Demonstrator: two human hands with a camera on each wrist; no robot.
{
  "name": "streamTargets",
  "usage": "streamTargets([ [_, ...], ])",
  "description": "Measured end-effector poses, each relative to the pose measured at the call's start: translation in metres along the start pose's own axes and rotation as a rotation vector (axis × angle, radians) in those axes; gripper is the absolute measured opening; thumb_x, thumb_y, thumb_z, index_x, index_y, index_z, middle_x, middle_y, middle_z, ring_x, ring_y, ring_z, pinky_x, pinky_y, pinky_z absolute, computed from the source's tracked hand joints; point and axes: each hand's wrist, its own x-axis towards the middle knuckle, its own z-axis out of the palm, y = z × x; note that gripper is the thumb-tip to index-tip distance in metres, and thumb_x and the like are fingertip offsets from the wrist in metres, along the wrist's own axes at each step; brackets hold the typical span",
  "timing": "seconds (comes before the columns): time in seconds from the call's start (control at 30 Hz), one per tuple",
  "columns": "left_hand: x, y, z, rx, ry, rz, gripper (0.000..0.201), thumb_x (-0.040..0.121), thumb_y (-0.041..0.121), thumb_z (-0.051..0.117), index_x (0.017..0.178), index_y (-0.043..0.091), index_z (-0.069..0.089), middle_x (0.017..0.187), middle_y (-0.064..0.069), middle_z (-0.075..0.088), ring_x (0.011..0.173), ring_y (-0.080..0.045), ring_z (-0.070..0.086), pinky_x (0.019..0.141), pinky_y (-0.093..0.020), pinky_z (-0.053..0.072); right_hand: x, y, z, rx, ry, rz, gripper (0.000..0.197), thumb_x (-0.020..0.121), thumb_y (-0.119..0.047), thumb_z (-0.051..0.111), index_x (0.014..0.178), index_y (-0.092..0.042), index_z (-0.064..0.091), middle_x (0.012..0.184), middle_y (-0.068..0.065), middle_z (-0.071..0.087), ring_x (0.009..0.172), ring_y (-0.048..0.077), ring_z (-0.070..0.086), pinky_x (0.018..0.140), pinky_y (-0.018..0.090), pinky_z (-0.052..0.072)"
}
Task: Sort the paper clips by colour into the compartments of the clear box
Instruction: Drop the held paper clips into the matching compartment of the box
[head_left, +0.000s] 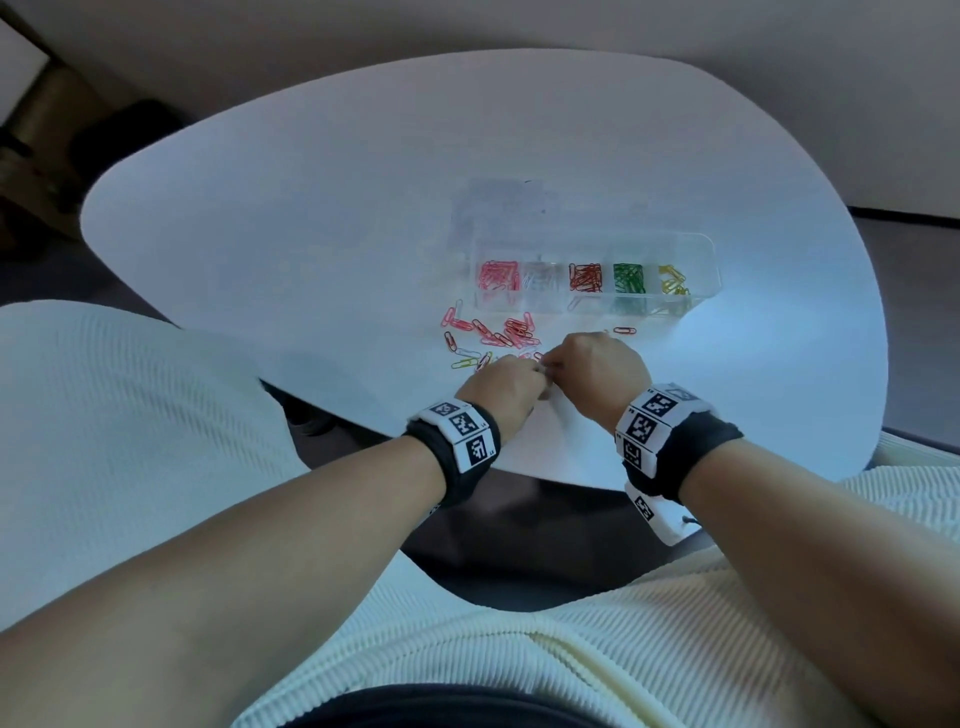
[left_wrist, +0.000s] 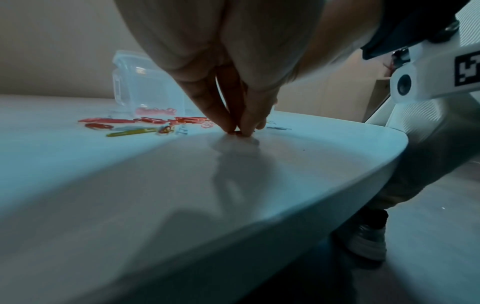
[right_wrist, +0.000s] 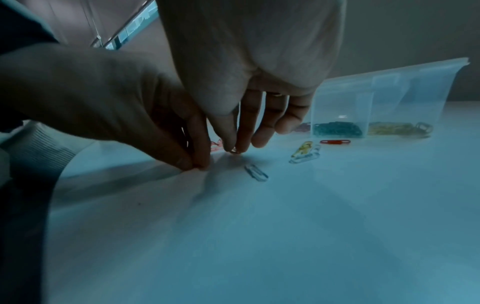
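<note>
The clear box stands on the white table, its compartments holding pink, white, red, green and yellow clips. A loose pile of mostly pink and red paper clips lies in front of it. My two hands meet just before the pile. In the left wrist view my left hand has its fingertips pressed together on the table, pinching a small dark-red clip. My right hand pinches another small clip between thumb and forefinger; its colour is unclear. Both hands show in the head view, left hand and right hand, with their fingertips hidden.
A white clip, a yellow clip and a red clip lie to the right of my hands. A yellow-green clip lies to the left. The clear lid rests behind the box. The table's front edge is close to my wrists.
</note>
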Motion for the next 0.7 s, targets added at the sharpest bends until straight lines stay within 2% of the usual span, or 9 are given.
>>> streamTargets([
  [0.03,0.001,0.000,0.000,0.006,-0.001,0.001,0.032,0.092,0.006,0.047,0.119,0.014,0.063,0.115,-0.008,0.060,0.107,-0.029,0.056,0.086,-0.036,0.047,0.001,0.001,0.001,-0.003,-0.009,0.026,0.026,0.093,-0.024,0.056,0.073,-0.017,0.071,0.068,0.004,0.058,0.066,0.025,0.057,0.047,0.023,0.030],
  [0.07,0.001,-0.001,0.000,0.018,0.002,0.007,0.033,0.092,0.006,0.048,0.120,0.014,0.062,0.113,-0.009,0.060,0.105,-0.030,0.056,0.085,-0.037,0.047,0.001,0.003,0.001,0.001,-0.016,0.050,0.024,0.092,-0.025,0.058,0.074,-0.017,0.072,0.070,0.004,0.062,0.067,0.025,0.060,0.049,0.023,0.037],
  [0.17,-0.001,-0.001,0.001,-0.011,0.027,0.015,0.037,0.089,0.004,0.050,0.123,0.013,0.059,0.110,-0.010,0.056,0.098,-0.032,0.057,0.080,-0.039,0.049,0.004,0.009,-0.002,0.062,-0.033,0.104,0.014,0.087,-0.025,0.065,0.082,-0.017,0.076,0.081,0.009,0.070,0.075,0.028,0.065,0.063,0.032,0.054],
  [0.23,-0.001,-0.001,0.001,-0.025,0.020,0.005,0.038,0.089,0.003,0.049,0.124,0.014,0.058,0.111,-0.010,0.056,0.099,-0.031,0.057,0.082,-0.039,0.049,0.005,0.010,-0.002,0.068,-0.033,0.113,0.012,0.086,-0.020,0.065,0.086,-0.016,0.076,0.085,0.011,0.070,0.078,0.031,0.065,0.067,0.036,0.056],
  [0.3,-0.001,-0.002,0.000,-0.067,0.016,-0.013,0.038,0.089,0.003,0.049,0.124,0.015,0.058,0.111,-0.009,0.058,0.101,-0.030,0.057,0.083,-0.036,0.047,0.005,0.010,-0.001,0.052,-0.018,0.102,0.012,0.086,-0.017,0.062,0.090,-0.018,0.074,0.088,0.012,0.070,0.080,0.031,0.064,0.064,0.033,0.052],
  [0.4,-0.004,-0.001,-0.010,-0.219,0.101,-0.091,0.028,0.086,0.006,0.053,0.110,0.014,0.065,0.106,-0.005,0.063,0.099,-0.023,0.058,0.081,-0.027,0.043,0.002,0.009,0.001,0.033,-0.006,0.086,0.015,0.085,-0.014,0.060,0.098,-0.019,0.066,0.092,0.010,0.067,0.081,0.030,0.062,0.061,0.030,0.043],
  [0.5,-0.006,-0.008,-0.029,-0.408,0.221,-0.286,0.021,0.085,0.008,0.048,0.087,0.011,0.069,0.094,-0.005,0.067,0.089,-0.024,0.059,0.080,-0.031,0.048,-0.001,0.008,0.001,0.077,-0.040,0.087,0.022,0.084,-0.014,0.061,0.106,-0.015,0.063,0.096,0.010,0.067,0.085,0.030,0.062,0.067,0.031,0.049],
  [0.6,-0.003,-0.027,-0.044,-0.582,0.294,-0.483,0.024,0.086,0.004,0.042,0.077,0.002,0.065,0.087,-0.012,0.067,0.079,-0.027,0.056,0.072,-0.029,0.046,0.000,0.007,-0.001,0.218,-0.044,0.123,0.012,0.082,-0.015,0.061,0.088,-0.009,0.069,0.085,0.010,0.069,0.078,0.027,0.061,0.065,0.029,0.049],
  [0.7,-0.001,-0.041,-0.050,-0.681,0.326,-0.550,0.023,0.085,0.002,0.044,0.069,0.008,0.058,0.080,-0.010,0.061,0.073,-0.025,0.048,0.067,-0.026,0.038,0.005,0.007,-0.009,0.639,-0.076,0.281,0.020,0.083,-0.005,0.049,0.069,-0.005,0.064,0.066,0.011,0.063,0.060,0.023,0.056,0.058,0.027,0.045],
])
